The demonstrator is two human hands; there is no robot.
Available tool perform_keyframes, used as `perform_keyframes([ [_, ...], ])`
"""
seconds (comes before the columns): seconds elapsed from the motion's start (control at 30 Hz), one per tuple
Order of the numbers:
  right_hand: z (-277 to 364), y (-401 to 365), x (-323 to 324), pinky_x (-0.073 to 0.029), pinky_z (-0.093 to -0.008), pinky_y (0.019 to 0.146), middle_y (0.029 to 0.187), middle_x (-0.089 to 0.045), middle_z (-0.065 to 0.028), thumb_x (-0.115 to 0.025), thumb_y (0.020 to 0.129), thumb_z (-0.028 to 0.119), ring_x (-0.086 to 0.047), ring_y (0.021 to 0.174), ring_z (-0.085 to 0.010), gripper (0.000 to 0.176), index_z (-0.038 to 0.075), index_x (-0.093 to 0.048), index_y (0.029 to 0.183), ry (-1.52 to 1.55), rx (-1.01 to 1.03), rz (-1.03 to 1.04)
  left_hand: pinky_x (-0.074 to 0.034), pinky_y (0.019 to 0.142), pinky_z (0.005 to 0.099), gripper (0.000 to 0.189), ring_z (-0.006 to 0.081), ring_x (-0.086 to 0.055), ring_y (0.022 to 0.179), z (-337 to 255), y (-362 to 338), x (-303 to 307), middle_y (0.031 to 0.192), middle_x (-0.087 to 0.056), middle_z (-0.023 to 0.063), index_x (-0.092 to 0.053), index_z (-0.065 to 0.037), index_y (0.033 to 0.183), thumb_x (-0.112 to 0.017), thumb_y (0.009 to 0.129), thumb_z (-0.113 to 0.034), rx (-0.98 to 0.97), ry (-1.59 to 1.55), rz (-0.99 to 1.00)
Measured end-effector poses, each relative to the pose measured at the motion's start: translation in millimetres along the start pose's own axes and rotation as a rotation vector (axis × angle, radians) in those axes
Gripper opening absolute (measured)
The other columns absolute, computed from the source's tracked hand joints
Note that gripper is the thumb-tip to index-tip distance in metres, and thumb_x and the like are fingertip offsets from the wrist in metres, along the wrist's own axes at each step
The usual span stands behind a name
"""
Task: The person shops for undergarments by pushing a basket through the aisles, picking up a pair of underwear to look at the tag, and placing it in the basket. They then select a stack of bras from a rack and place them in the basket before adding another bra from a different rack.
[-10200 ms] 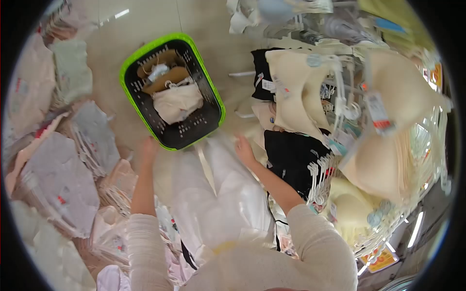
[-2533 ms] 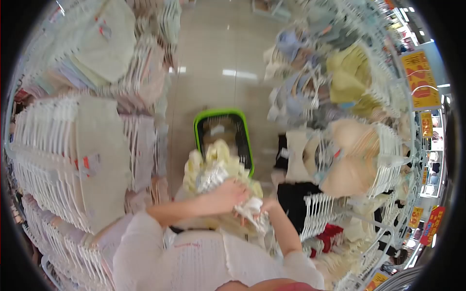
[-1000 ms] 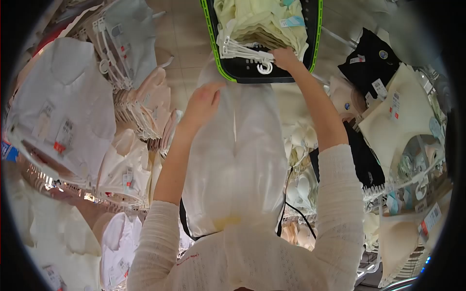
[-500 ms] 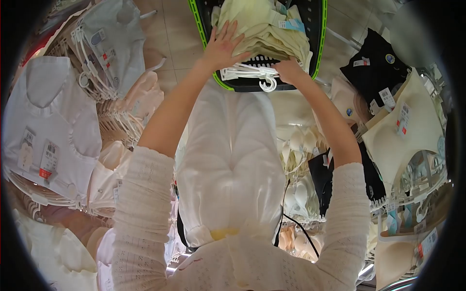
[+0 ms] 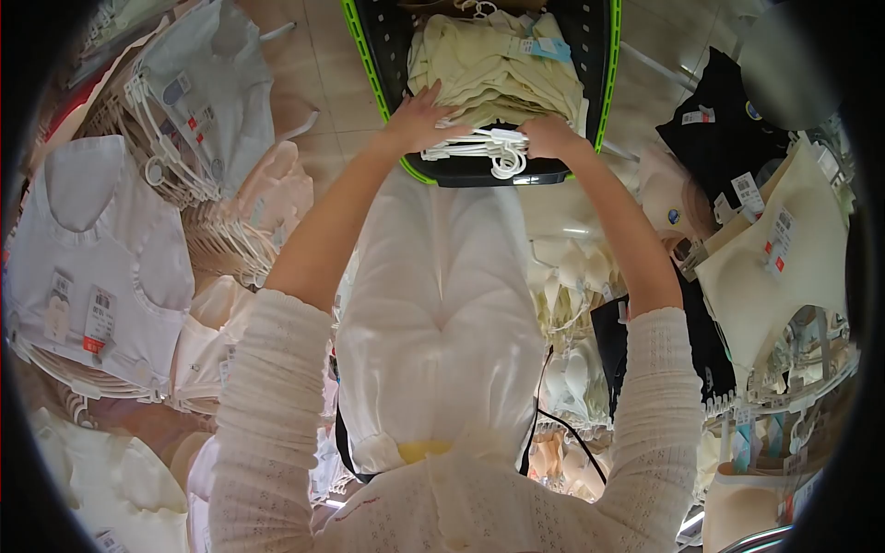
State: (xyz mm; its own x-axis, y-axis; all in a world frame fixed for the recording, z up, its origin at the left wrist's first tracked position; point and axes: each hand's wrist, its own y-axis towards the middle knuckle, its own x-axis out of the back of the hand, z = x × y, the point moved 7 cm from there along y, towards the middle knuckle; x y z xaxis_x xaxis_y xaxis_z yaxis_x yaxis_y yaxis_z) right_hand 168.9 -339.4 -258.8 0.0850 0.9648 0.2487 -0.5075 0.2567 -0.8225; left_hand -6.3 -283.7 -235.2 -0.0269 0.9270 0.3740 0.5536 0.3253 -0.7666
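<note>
A stack of pale yellow garments point(image 5: 493, 69) on white hangers point(image 5: 489, 147) lies in a black basket point(image 5: 373, 69) with a green rim. My right hand point(image 5: 550, 138) is closed around the right end of the bunched hangers, beside their hooks. At the hangers' left end, my left hand point(image 5: 419, 124) is bent round them, with some fingers touching the near edge of the garments. A blue and white tag point(image 5: 546, 48) shows on top of the stack.
Racks flank me on both sides. White tops point(image 5: 101, 258) and grey ones point(image 5: 212, 83) hang left; a black garment point(image 5: 714, 120) and a cream bra top point(image 5: 779, 258) hang right. Behind the basket's near edge hang small pale bras point(image 5: 572, 276).
My left hand has drawn back from lying spread on the garments to the hangers' left end. The garment stack looks neater and the hanger hooks are closer together.
</note>
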Motion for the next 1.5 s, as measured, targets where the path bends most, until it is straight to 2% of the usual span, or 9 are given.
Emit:
perform_keyframes([
  [0.07, -6.2, 1.8, -4.5, -0.045, -0.0347, 0.068, 0.084, -0.064, -0.0101, -0.07, 0.053, 0.014, -0.06, 0.084, -0.0261, 0.048, 0.015, -0.063, 0.1, 0.112, -0.051, 0.093, -0.022, 0.102, 0.0493, 0.075, 0.034, -0.026, 0.126, 0.2, -4.9, -1.2, 0.137, -0.023, 0.0225, -0.037, -0.018, 0.13, -0.056, 0.07, -0.059, -0.041, -0.002, 0.037],
  [0.13, -7.7, 3.5, -3.8, -0.045, -0.0337, 0.065, 0.082, -0.064, -0.0099, -0.07, 0.051, 0.013, -0.061, 0.08, -0.0259, 0.047, 0.014, -0.063, 0.097, 0.151, -0.066, 0.126, -0.021, 0.102, 0.0513, 0.101, 0.0326, -0.023, 0.128, -2.3, -8.7, -2.4, 0.138, -0.021, 0.0209, -0.022, -0.015, 0.136, -0.071, 0.056, -0.052, -0.145, 0.09, 0.073],
  [0.23, -13.5, 7.6, -4.2, -0.044, -0.0323, 0.06, 0.077, -0.064, -0.0088, -0.07, 0.049, 0.012, -0.061, 0.072, -0.0237, 0.04, 0.009, -0.063, 0.088, 0.226, -0.111, 0.2, -0.02, 0.102, 0.052, 0.116, 0.0314, -0.023, 0.128, -8.8, -8.7, -1.1, 0.137, -0.024, 0.02, -0.01, -0.012, 0.138, -0.079, 0.048, -0.04, -0.094, 0.32, -0.01],
  [0.4, -16.0, 15.1, -1.2, -0.042, -0.0291, 0.054, 0.063, -0.064, -0.0046, -0.071, 0.054, 0.01, -0.058, 0.057, -0.0156, 0.022, 0.002, -0.061, 0.072, 0.398, -0.07, 0.416, -0.022, 0.102, 0.0507, 0.112, 0.0298, -0.026, 0.126, -15.6, -10.6, -0.3, 0.134, -0.029, 0.0191, -0.014, -0.01, 0.136, -0.08, 0.049, -0.034, -0.046, 0.28, -0.133],
  [0.67, -17.9, 22.0, -6.3, -0.044, -0.031, 0.057, 0.066, -0.064, -0.0063, -0.071, 0.056, 0.01, -0.061, 0.063, -0.017, 0.022, 0.003, -0.063, 0.075, 0.346, -0.112, 0.447, -0.025, 0.101, 0.0482, 0.097, 0.03, -0.03, 0.124, -7.0, 1.3, -12.3, 0.13, -0.033, 0.0199, -0.028, -0.006, 0.13, -0.078, 0.053, -0.035, -0.018, 0.286, -0.031],
  [0.73, -15.8, 19.9, 0.6, -0.046, -0.0335, 0.059, 0.069, -0.064, -0.0091, -0.072, 0.056, 0.011, -0.062, 0.067, -0.0212, 0.025, 0.006, -0.065, 0.08, 0.087, -0.107, 0.27, -0.024, 0.102, 0.0471, 0.093, 0.0327, -0.027, 0.125, -5.6, 1.0, -22.2, 0.133, -0.028, 0.0224, -0.028, -0.004, 0.13, -0.077, 0.056, -0.034, -0.009, 0.297, 0.028],
  [0.97, -11.1, 22.0, -21.9, -0.039, -0.0369, 0.078, 0.081, -0.064, -0.0075, -0.069, 0.06, 0.015, -0.061, 0.085, -0.022, 0.028, 0.013, -0.065, 0.088, -0.055, -0.068, 0.053, -0.024, 0.102, 0.0437, 0.083, 0.0371, -0.022, 0.127, -10.3, -7.2, -37.0, 0.137, -0.015, 0.0264, -0.027, 0.0, 0.129, -0.072, 0.065, -0.03, 0.056, 0.308, -0.071],
  [1.2, -13.1, 31.3, -49.1, -0.037, -0.0387, 0.08, 0.078, -0.064, -0.0058, -0.065, 0.065, 0.02, -0.06, 0.083, -0.0214, 0.026, 0.02, -0.064, 0.09, -0.138, -0.096, -0.005, -0.026, 0.102, 0.0424, 0.082, 0.0332, -0.022, 0.128, -1.3, -5.9, -47.3, 0.139, -0.014, 0.0218, -0.028, -0.005, 0.13, -0.073, 0.065, -0.026, 0.1, 0.299, 0.021],
  [1.5, -5.6, 30.4, -47.9, -0.031, -0.0459, 0.092, 0.079, -0.064, -0.0065, -0.052, 0.07, 0.009, -0.061, 0.084, -0.0198, 0.021, 0.018, -0.064, 0.086, -0.186, -0.12, -0.144, -0.03, 0.1, 0.0409, 0.082, 0.0336, -0.021, 0.128, 7.5, -2.4, -55.1, 0.14, -0.011, 0.0219, -0.025, -0.006, 0.132, -0.071, 0.066, -0.022, 0.049, 0.302, -0.02],
])
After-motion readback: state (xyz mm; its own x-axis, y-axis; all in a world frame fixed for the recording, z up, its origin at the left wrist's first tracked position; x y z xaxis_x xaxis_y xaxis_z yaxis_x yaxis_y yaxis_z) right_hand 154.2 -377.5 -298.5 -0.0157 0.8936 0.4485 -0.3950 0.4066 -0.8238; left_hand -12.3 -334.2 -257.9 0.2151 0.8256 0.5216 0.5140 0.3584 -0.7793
